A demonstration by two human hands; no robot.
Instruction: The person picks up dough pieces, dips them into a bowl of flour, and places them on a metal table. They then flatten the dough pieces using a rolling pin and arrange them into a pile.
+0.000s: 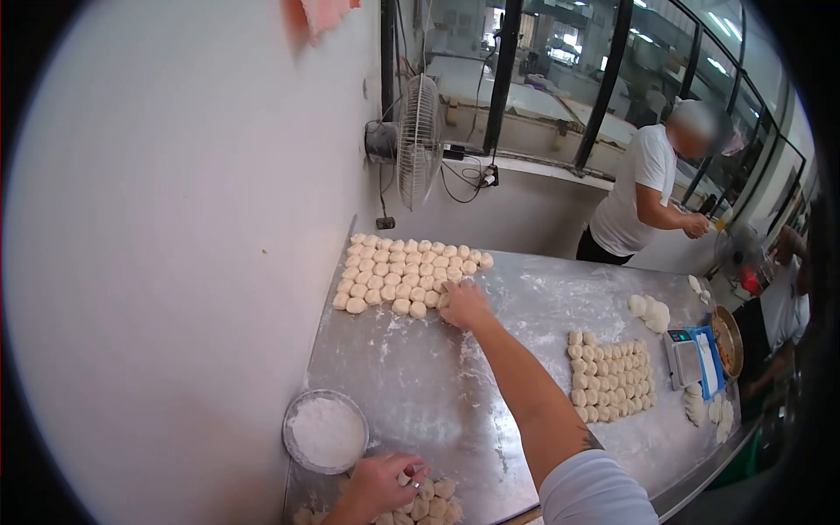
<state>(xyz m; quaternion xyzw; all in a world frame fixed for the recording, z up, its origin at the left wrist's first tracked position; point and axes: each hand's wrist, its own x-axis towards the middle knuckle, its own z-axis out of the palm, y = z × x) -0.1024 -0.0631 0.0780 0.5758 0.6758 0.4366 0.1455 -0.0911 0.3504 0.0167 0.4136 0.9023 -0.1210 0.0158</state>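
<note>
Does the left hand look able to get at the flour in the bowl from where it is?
Probably yes: the left hand is close beside the bowl, which has no lid, and nothing visible seems to block the way to the flour.

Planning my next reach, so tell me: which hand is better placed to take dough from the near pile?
Probably the left hand: it is at the near pile, next to the powder bowl, whereas the right hand is stretched out to the far rows of dough balls.
</note>
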